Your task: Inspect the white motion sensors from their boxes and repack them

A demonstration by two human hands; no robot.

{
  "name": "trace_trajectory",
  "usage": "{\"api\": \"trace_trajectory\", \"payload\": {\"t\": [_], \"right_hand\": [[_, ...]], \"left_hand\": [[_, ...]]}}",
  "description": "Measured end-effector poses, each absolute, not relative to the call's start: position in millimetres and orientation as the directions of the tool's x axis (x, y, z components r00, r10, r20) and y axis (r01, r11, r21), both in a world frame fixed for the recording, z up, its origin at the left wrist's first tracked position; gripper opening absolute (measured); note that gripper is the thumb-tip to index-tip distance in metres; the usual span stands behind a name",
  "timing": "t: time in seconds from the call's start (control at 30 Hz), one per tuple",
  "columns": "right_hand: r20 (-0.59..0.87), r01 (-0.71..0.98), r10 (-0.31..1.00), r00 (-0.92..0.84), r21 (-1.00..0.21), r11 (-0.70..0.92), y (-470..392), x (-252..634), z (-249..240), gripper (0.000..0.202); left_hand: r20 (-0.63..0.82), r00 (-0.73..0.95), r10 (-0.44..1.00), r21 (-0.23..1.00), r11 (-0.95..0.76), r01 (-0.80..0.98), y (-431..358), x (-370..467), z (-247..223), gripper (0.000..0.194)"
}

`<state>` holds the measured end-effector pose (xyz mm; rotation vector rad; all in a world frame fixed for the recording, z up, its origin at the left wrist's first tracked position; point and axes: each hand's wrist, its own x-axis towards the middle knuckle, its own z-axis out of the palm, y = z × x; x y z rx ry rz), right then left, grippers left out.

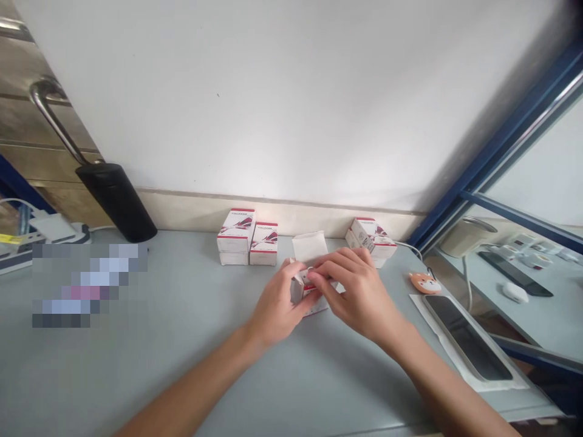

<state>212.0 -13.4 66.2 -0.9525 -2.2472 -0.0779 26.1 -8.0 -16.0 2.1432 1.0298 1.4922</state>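
Note:
A small white-and-red cardboard box [316, 309] sits between my hands at the middle of the table, with its top raised open and a white flap [310, 246] standing up behind it. My left hand [276, 306] is closed around the box's left side, thumb at the upper rim. Over the opening, my right hand [359, 291] has its thumb and fingers pinched together. Whatever lies in that pinch is hidden by the fingers, and most of the box's inside is covered too.
Closed boxes of the same print [235, 240] stand left against the wall; more boxes [374, 237] are stacked right. An orange animal-faced case [424, 283] and a phone [469, 337] on white paper lie at right. A black cylinder [116, 200] stands at left, near a blurred patch.

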Motion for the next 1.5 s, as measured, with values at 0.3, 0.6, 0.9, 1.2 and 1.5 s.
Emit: {"api": "trace_trajectory", "payload": {"t": [0.3,0.6,0.9,1.2,1.5], "right_hand": [[0.723,0.875,0.677,-0.136,-0.232,0.424,40,299,76,0.025],[0.411,0.900,0.896,0.168,-0.435,0.031,91,359,38,0.032],[0.712,0.673,0.699,-0.065,-0.486,0.557,3,274,76,0.022],[0.552,0.559,0.811,-0.196,-0.617,0.555,-7,236,57,0.018],[0.352,0.298,0.929,-0.112,-0.880,0.369,-6,230,55,0.025]], "left_hand": [[0.585,0.214,0.782,0.636,-0.606,0.477,-13,25,-5,0.053],[0.594,0.181,0.784,0.618,-0.588,0.521,-20,29,-2,0.066],[0.640,0.378,0.669,0.268,-0.655,0.707,-22,32,0,0.046],[0.650,0.417,0.635,0.283,-0.712,0.643,-28,36,3,0.056],[0.649,0.380,0.659,0.373,-0.711,0.596,-26,33,-3,0.054]]}}
